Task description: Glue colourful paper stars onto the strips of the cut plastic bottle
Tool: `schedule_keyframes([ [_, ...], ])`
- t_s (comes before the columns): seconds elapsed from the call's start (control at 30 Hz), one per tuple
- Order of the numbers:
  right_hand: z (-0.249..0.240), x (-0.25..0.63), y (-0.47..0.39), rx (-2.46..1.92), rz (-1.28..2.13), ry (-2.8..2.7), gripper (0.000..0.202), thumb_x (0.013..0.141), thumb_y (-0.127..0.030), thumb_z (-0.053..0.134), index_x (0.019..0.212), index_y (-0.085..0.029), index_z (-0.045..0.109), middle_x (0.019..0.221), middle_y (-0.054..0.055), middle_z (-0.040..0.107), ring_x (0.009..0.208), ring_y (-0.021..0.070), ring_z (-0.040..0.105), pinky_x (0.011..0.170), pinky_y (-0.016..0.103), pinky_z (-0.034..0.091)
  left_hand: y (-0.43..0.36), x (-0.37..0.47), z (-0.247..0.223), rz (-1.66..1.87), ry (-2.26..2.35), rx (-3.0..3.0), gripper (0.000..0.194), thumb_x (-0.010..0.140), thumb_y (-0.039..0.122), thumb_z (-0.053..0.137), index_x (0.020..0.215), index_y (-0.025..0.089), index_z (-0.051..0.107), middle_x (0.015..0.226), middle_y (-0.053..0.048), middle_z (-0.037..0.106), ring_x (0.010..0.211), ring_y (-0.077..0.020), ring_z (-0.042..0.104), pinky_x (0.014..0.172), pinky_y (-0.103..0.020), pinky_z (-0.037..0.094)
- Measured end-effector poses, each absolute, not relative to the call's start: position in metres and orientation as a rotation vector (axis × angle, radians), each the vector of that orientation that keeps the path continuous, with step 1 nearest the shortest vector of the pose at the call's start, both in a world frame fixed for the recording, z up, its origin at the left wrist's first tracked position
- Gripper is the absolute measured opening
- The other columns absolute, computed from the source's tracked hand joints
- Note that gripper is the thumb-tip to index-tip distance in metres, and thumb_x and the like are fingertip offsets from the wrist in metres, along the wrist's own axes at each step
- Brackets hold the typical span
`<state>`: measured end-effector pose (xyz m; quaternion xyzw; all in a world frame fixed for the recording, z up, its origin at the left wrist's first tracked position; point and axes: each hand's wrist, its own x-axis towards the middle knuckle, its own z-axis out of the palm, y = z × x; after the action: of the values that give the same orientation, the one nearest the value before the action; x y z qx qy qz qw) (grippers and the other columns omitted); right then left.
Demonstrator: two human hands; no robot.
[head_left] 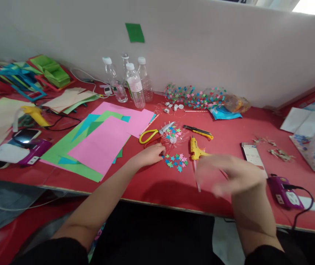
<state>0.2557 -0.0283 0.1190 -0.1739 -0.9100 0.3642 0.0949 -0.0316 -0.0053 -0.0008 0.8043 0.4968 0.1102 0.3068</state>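
My left hand (154, 154) rests on the red table (160, 187), its fingers bent together at the left edge of a pile of small paper stars (176, 161). What its fingertips hold, if anything, is too small to name. Blurred by motion, my right hand (229, 175) hovers over the table, right of a yellow glue gun (195, 149) with a clear glue stick. Behind the stars lies a clear plastic piece with a round white centre (173, 140) and more stars on it. Yellow-handled scissors (149, 136) lie beside it, and a yellow and black cutter (198, 131) lies to its right.
Coloured paper sheets (99, 147) cover the left. Plastic bottles (136, 86) stand at the back, beside a star-covered clear object (196, 97). A phone (254, 158) and a purple power socket (284, 193) are at the right. Another glue gun (37, 115) lies far left.
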Motion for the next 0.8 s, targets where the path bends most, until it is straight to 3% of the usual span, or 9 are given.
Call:
schedule_keyframes([
  [0.07,0.101,0.254,-0.014,-1.097,0.694,-2.653,0.022,0.096,-0.032,0.049,0.109,-0.018,0.059,0.101,0.007,0.067,0.089,0.0164,0.063,0.078,0.029,0.049,-0.008,-0.032,0.001,0.297,1.312,2.136,0.012,0.074,0.012,0.051,0.081,0.019,0.058,0.09,-0.005,0.057,0.081,-0.0187,0.055,0.074,-0.029,0.042],
  [0.13,0.077,0.251,-0.006,-1.703,0.121,-2.753,0.021,0.092,-0.021,0.048,0.109,-0.016,0.059,0.108,0.01,0.065,0.098,0.0218,0.061,0.078,0.032,0.046,-0.011,-0.032,0.002,0.318,1.296,2.141,0.012,0.076,0.014,0.052,0.085,0.019,0.059,0.093,-0.005,0.057,0.084,-0.0193,0.056,0.077,-0.03,0.044],
  [0.17,0.065,0.25,-0.005,-1.791,0.045,-2.757,0.023,0.088,-0.015,0.05,0.109,-0.013,0.06,0.111,0.014,0.063,0.1,0.0252,0.06,0.077,0.033,0.045,-0.013,-0.032,0.002,0.331,1.294,2.145,0.012,0.078,0.016,0.053,0.088,0.019,0.059,0.095,-0.005,0.058,0.086,-0.0198,0.056,0.079,-0.031,0.044],
  [0.3,0.031,0.243,-0.012,-1.857,-0.044,-2.755,0.035,0.082,-0.005,0.045,0.116,-0.011,0.056,0.117,0.017,0.059,0.105,0.0265,0.055,0.079,0.034,0.043,-0.022,-0.033,-0.001,0.353,1.335,2.199,0.012,0.082,0.022,0.057,0.095,0.019,0.057,0.099,-0.007,0.057,0.095,-0.0229,0.057,0.088,-0.036,0.045],
  [0.43,0.021,0.241,-0.013,-1.942,-0.071,-2.695,0.034,0.086,-0.005,0.038,0.115,-0.01,0.056,0.116,0.019,0.058,0.105,0.0279,0.053,0.079,0.036,0.041,-0.027,-0.029,-0.003,0.299,1.36,2.297,0.001,0.086,0.02,0.056,0.086,0.018,0.056,0.095,-0.008,0.056,0.094,-0.0234,0.057,0.09,-0.036,0.045],
  [0.5,0.019,0.243,-0.01,-1.981,-0.041,-2.668,0.031,0.088,-0.007,0.038,0.111,-0.01,0.058,0.113,0.019,0.058,0.102,0.0283,0.054,0.076,0.035,0.041,-0.029,-0.026,-0.004,0.253,1.383,2.336,0.008,0.087,0.016,0.054,0.079,0.018,0.056,0.089,-0.008,0.055,0.091,-0.0231,0.057,0.089,-0.035,0.045],
  [0.67,0.012,0.251,-0.003,-1.98,0.086,-2.627,0.029,0.086,-0.006,0.041,0.107,-0.011,0.06,0.108,0.016,0.059,0.098,0.0265,0.058,0.07,0.032,0.041,-0.035,-0.013,0.003,0.021,1.524,2.389,0.024,0.085,0.002,0.04,0.074,0.017,0.054,0.089,-0.011,0.057,0.08,-0.0237,0.056,0.072,-0.034,0.045],
  [0.8,0.014,0.254,0.001,-1.973,0.182,-2.509,0.027,0.079,-0.007,0.047,0.104,-0.011,0.058,0.11,0.015,0.057,0.087,0.0228,0.06,0.068,0.031,0.042,-0.036,-0.007,0.011,-0.137,1.512,2.475,0.026,0.085,0.0,0.037,0.076,0.016,0.056,0.091,-0.014,0.06,0.077,-0.0243,0.057,0.063,-0.032,0.042],
])
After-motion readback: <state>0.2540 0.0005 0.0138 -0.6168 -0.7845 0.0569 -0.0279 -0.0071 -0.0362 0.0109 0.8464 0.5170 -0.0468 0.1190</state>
